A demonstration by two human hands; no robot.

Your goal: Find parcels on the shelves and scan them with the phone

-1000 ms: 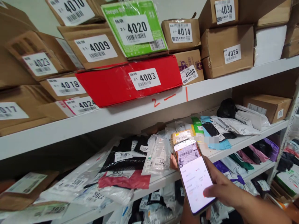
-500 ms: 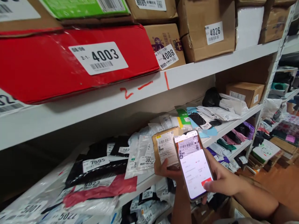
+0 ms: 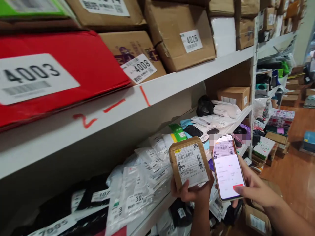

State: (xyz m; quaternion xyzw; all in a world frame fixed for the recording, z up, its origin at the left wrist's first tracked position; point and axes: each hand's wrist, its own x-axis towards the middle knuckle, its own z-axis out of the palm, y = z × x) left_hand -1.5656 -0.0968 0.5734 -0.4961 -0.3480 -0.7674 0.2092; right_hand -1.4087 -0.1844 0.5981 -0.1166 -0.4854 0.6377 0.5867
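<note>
My left hand (image 3: 194, 191) grips a small brown cardboard parcel (image 3: 175, 157) from below, its thumb resting on the white shipping label (image 3: 192, 164). The label, with barcodes, faces me. To the right, my right hand (image 3: 253, 183) is wrapped round a smartphone (image 3: 227, 175), thumb on a red button low on the screen. The upper part of that screen shows a picture of a barcode label. Parcel and phone are side by side, slightly apart. Behind the parcel lie several clear plastic mailing bags (image 3: 140, 193) with number stickers on the shelf.
A white shelf edge (image 3: 162, 88) marked "2-1" in red runs across above my hands. On it stand a red box (image 3: 98, 68) labelled 4003 and brown cartons (image 3: 182, 39). Further right, another rack (image 3: 270, 85) holds packages, beside a wooden floor (image 3: 300, 164) with cartons on it.
The view has turned to the right and closer to the shelf. Parcel and phone have moved apart, so the phone no longer overlaps the parcel and its label shows fully.
</note>
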